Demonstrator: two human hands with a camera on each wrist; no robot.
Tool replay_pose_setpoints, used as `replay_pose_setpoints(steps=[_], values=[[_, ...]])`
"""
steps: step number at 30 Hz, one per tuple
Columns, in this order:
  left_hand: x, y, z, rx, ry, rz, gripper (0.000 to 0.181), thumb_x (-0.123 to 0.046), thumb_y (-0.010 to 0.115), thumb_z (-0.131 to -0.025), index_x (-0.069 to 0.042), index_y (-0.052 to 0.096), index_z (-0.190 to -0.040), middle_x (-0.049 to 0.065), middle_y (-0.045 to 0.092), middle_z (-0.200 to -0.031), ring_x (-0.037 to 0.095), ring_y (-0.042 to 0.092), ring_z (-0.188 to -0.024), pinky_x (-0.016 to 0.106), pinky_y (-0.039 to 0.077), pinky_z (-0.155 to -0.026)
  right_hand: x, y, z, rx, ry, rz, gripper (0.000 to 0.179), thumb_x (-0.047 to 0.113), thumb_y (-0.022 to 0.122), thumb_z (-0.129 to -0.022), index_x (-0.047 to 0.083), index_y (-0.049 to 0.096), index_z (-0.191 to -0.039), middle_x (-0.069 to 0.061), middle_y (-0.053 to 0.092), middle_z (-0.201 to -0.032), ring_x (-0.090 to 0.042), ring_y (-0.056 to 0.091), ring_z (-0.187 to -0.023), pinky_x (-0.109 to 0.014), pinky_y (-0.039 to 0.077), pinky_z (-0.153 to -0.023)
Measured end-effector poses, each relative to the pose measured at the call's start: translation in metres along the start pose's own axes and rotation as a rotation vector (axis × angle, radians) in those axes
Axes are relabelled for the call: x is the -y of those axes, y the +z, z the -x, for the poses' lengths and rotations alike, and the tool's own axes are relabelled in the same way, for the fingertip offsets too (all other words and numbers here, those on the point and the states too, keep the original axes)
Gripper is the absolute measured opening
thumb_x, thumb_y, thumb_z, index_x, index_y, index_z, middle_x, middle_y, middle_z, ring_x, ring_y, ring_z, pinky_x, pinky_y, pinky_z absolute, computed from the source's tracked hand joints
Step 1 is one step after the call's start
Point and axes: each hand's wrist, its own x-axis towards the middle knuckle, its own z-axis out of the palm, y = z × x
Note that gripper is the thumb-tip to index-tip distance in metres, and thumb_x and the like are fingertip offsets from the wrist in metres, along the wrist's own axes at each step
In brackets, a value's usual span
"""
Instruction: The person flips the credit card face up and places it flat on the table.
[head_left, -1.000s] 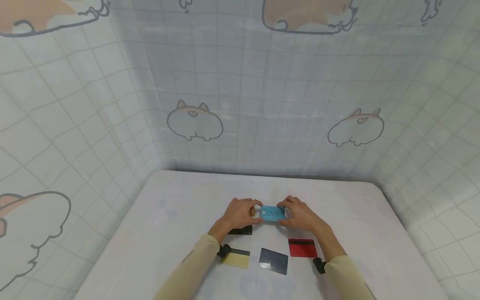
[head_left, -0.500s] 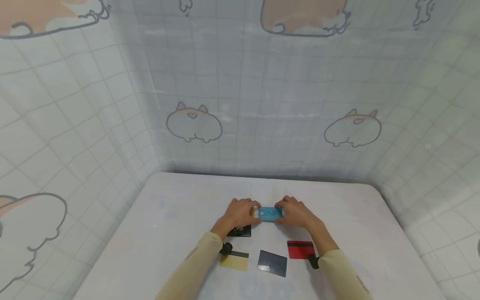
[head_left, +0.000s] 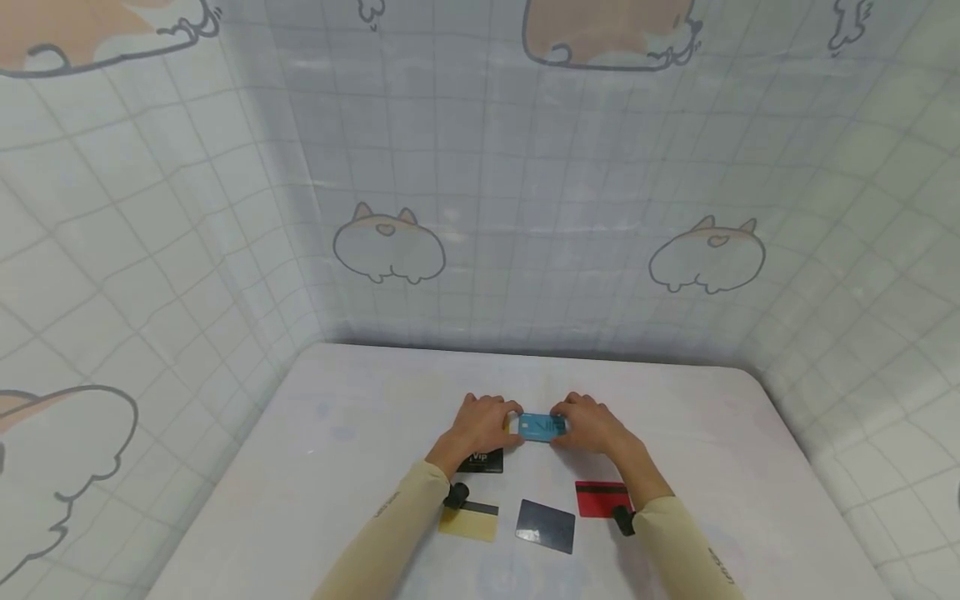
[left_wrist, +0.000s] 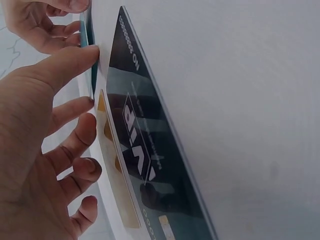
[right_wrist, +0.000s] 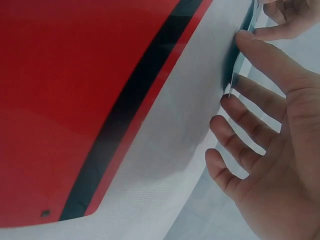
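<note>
My left hand (head_left: 480, 423) and right hand (head_left: 591, 425) pinch a light blue VIP card (head_left: 536, 427) between thumb and fingers, one at each short end. The card lies level, chip at its left, low at the tabletop; in the right wrist view its edge (right_wrist: 233, 65) looks doubled. Beneath my left hand are a black VIP card (left_wrist: 145, 125) and a gold-edged card (left_wrist: 117, 175), the latter mostly hidden from the head view. The other fingers of my right hand (right_wrist: 280, 125) spread loosely below the card's edge.
Nearer to me lie a yellow card (head_left: 468, 525) with a dark stripe, a dark grey card (head_left: 545, 527) and a red card (head_left: 598, 498) with a black stripe. A white table (head_left: 360, 392) carries them. Patterned curtains (head_left: 547, 208) enclose its back and sides.
Over the first half second both hands shifted slightly left with the blue card, and the right hand closed in along it. Since then the hands have hardly moved.
</note>
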Motion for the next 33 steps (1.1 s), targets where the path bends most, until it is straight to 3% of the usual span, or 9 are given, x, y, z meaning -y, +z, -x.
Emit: replay_pose_setpoints(steps=[12, 25, 33], values=[[-0.004, -0.003, -0.003, 0.008, -0.018, -0.056, 0.053, -0.06, 0.07, -0.086, -0.034, 0.064, -0.131, -0.005, 0.068, -0.111, 0.018, 0.061, -0.098, 0.043, 0.04, -0.086, -0.007, -0.001, -0.005, 0.008, 0.001, -0.014, 0.051, 0.038, 0.085, -0.079, 0.02, 0.07, -0.124, -0.003, 0.06, -0.119, -0.023, 0.055, -0.106, -0.051, 0.05, -0.092], [-0.006, -0.001, -0.008, 0.025, -0.066, -0.05, 0.053, -0.06, 0.069, -0.087, -0.035, 0.062, -0.133, -0.004, 0.069, -0.113, 0.02, 0.058, -0.1, 0.045, 0.039, -0.089, -0.011, -0.002, -0.009, 0.013, 0.004, -0.027, 0.052, 0.038, 0.085, -0.079, 0.022, 0.069, -0.125, -0.003, 0.059, -0.12, -0.022, 0.054, -0.106, -0.05, 0.051, -0.093], [-0.009, -0.001, -0.01, 0.015, -0.074, -0.095, 0.054, -0.061, 0.069, -0.086, -0.035, 0.062, -0.133, -0.005, 0.068, -0.099, 0.02, 0.057, -0.095, 0.042, 0.039, -0.085, -0.014, -0.003, -0.011, 0.012, -0.007, -0.029, 0.052, 0.037, 0.086, -0.079, 0.02, 0.068, -0.126, -0.004, 0.059, -0.121, -0.023, 0.054, -0.106, -0.051, 0.05, -0.094]])
